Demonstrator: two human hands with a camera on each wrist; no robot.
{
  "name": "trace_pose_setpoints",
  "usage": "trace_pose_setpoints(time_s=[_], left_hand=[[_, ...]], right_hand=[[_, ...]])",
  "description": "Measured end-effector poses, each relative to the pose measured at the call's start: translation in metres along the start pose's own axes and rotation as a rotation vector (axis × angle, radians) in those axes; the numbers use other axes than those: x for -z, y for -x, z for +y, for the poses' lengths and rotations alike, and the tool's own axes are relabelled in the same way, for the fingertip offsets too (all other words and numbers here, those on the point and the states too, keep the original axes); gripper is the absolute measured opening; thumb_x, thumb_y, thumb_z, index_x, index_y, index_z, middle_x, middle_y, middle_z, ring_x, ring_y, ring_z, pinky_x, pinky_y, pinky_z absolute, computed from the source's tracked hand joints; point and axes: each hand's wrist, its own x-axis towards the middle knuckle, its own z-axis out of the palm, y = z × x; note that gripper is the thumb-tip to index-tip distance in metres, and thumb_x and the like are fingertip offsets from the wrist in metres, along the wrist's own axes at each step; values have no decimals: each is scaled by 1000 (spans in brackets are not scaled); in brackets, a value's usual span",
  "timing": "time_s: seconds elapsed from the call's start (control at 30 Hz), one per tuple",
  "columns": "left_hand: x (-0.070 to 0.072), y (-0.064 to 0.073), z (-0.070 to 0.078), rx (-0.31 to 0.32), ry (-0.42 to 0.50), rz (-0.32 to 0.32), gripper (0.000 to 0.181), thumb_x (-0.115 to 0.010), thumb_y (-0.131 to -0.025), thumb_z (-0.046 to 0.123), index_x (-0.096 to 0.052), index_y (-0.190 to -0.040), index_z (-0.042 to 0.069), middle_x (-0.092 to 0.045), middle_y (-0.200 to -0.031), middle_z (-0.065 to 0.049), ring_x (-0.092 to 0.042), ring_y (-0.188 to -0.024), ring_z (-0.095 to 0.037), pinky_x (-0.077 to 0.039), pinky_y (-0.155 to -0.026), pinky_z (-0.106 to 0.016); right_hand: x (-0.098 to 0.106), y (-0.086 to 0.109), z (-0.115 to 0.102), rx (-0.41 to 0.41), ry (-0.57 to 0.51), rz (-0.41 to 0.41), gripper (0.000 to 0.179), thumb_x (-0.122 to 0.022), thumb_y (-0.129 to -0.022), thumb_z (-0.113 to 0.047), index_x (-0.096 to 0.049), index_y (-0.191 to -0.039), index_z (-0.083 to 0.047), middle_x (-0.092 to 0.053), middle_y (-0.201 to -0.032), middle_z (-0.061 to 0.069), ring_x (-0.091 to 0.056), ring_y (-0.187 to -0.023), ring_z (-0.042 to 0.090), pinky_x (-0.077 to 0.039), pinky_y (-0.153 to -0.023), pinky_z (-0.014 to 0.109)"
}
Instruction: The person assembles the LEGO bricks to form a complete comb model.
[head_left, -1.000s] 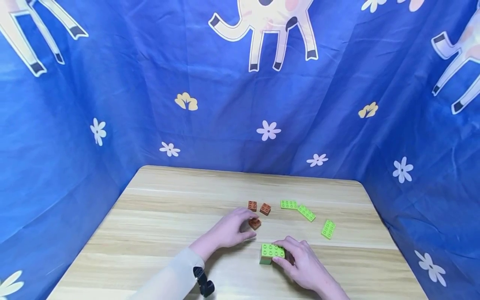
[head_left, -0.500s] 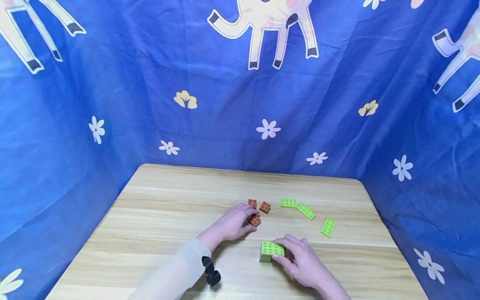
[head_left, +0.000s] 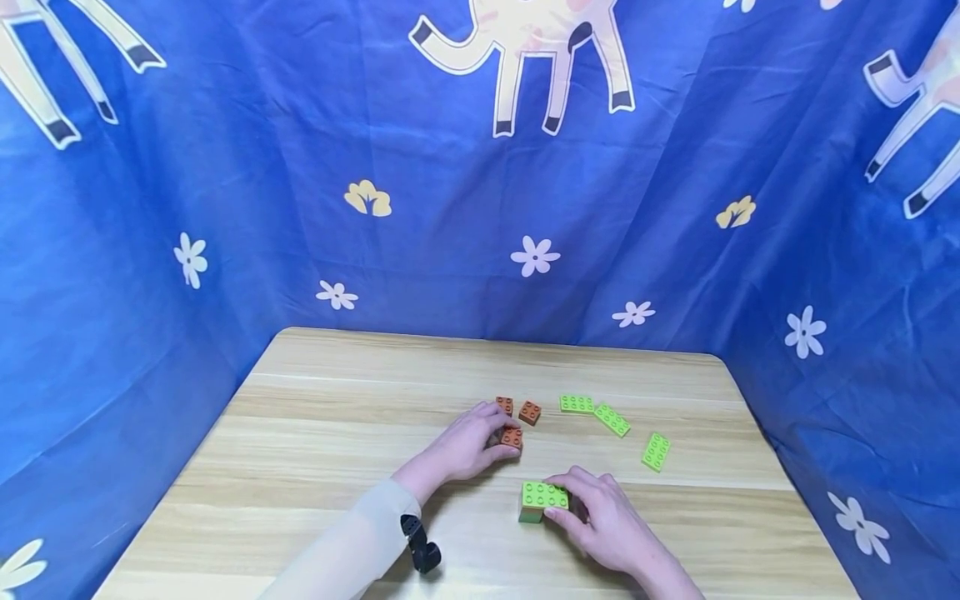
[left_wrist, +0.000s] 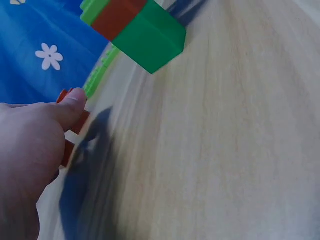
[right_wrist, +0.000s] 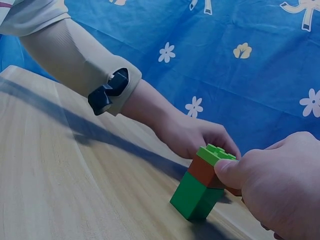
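My left hand [head_left: 467, 443] has its thumb and fingers around a small reddish-brown four-stud brick [head_left: 512, 438], pinching it low at the table. In the left wrist view, that thumb covers much of the brown bricks beyond it. My right hand [head_left: 606, 527] grips the right end of a stack of toy bricks [head_left: 543, 496] between thumb and fingers. From the right wrist view, the stack [right_wrist: 196, 196] shows a dark green base, a brown layer and a thin light green studded top. The right fingertips behind the stack are hidden.
Two more brown bricks lie just beyond my left hand, one partly covered [head_left: 504, 404] and one in full view [head_left: 529, 412]. Light green plates rest farther right: one at the back [head_left: 577, 404], one slanted [head_left: 612, 420], one nearer [head_left: 656, 452]. A blue patterned curtain [head_left: 450, 250] surrounds the wooden table [head_left: 337, 392].
My left hand has moved slightly away from me and closed in on the brown brick, which has turned straighter. My right hand keeps holding the stack in place.
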Motion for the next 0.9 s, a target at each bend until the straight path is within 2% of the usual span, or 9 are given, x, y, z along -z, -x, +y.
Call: trace_pose_setpoints(time_s=[0.27,0.5,0.77,0.9], left_hand=[[11,6,17,40,114,24,52,-69,-102,46,-63,-143,15,-66,-140,-1,-61,-129,-23,-46,-111,-48],[18,14,38,21,223,63,47,-71,-103,36,-61,-146,19,-64,-143,0,-59,-132,-23,-47,-110,-49],[25,21,55,0,268,64,47,-73,-101,36,-62,-145,22,-63,-145,4,-59,-131,-18,-46,-112,-46],[26,24,60,-16,267,69,48,-72,-101,42,-63,-143,22,-64,-144,4,-61,-128,-16,-46,-112,-45]], right_hand=[[0,1,0,-1,-2,0,32,-74,-99,-44,-71,-128,-32,-57,-100,-30,-48,-77,-2,-39,-79,30],[0,1,0,5,2,6,32,-75,-98,-43,-71,-129,-33,-55,-99,-30,-48,-75,-1,-38,-77,29],[1,1,1,9,-5,11,34,-76,-98,-42,-70,-130,-33,-57,-100,-30,-51,-77,1,-40,-78,30],[1,0,1,-2,-7,4,34,-76,-98,-42,-70,-130,-33,-57,-101,-30,-51,-79,-1,-40,-80,31]])
